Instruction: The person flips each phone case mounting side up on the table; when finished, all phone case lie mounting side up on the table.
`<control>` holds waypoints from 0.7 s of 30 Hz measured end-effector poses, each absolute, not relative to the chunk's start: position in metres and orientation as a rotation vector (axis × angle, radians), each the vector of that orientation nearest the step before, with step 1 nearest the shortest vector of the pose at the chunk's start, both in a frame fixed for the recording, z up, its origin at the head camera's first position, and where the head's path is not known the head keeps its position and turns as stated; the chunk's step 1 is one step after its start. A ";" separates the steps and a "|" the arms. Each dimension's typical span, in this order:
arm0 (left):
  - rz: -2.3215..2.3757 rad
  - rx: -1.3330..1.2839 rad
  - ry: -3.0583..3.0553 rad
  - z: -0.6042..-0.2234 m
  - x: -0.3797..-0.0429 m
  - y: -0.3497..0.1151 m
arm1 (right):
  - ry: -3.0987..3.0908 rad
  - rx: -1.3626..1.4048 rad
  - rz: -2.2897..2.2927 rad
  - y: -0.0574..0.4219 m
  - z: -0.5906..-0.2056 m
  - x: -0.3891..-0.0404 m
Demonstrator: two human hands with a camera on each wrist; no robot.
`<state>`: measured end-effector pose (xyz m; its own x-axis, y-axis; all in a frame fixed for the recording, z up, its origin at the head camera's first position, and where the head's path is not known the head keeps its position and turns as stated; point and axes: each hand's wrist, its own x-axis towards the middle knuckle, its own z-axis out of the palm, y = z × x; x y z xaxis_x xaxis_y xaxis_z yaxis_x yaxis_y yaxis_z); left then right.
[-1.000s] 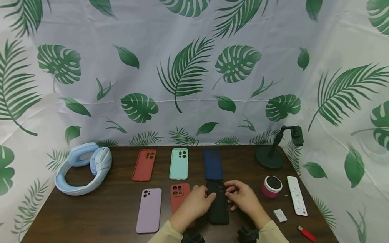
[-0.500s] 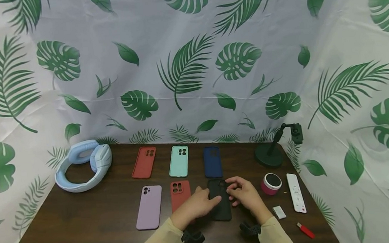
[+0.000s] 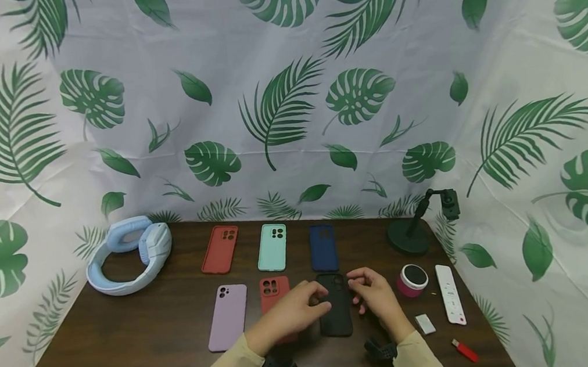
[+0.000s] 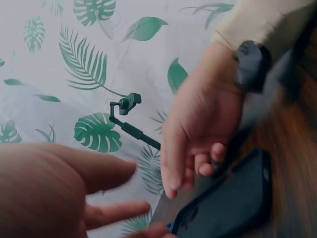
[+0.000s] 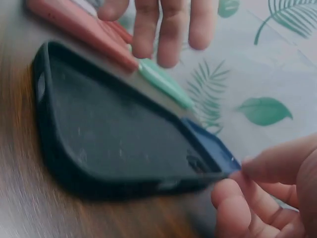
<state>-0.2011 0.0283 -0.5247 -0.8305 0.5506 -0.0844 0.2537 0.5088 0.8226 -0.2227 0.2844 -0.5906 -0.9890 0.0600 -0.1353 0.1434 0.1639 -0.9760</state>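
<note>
A black phone case (image 3: 337, 321) lies on the dark wooden table between both hands, its hollow inside facing up in the right wrist view. Over its left edge hovers my left hand (image 3: 296, 311), thumb and fingers loosely bent and apart with nothing between them. At the case's upper right edge is my right hand (image 3: 378, 297), fingers loosely curled; whether its fingertips touch the rim (image 5: 133, 186) is hard to tell. Partly covered by my left hand is a red phone case (image 3: 274, 293). Behind the black one lies a dark blue phone case (image 3: 323, 248).
A lilac case (image 3: 227, 317), another red case (image 3: 219, 249) and a mint case (image 3: 272, 248) lie leftward. Blue headphones (image 3: 129, 256) rest at far left. Rightward are a camera stand (image 3: 408, 236), pink jar (image 3: 413, 281), white remote (image 3: 450, 295), small white block (image 3: 425, 324) and red USB stick (image 3: 465, 350).
The black case has shifted slightly right and toward me, away from the blue case. My left hand has come off its surface and drawn left; my right hand has moved slightly right.
</note>
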 end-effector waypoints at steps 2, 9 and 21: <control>1.268 0.731 2.435 -0.526 -0.201 0.020 | 2.353 0.200 -1.994 0.280 -0.586 -0.220; 1.355 0.761 2.514 -0.528 -0.201 -0.018 | 2.303 0.040 -1.953 0.252 -0.572 -0.212; 1.217 0.538 2.628 -0.519 -0.212 -0.069 | 2.151 -0.181 -1.709 0.201 -0.548 -0.212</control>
<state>-0.2124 -0.0695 -0.5185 -0.9149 0.4030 -0.0240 0.2423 0.5957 0.7658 -0.2124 0.2007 -0.5478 -0.9172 -0.3340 -0.2174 0.1363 0.2498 -0.9587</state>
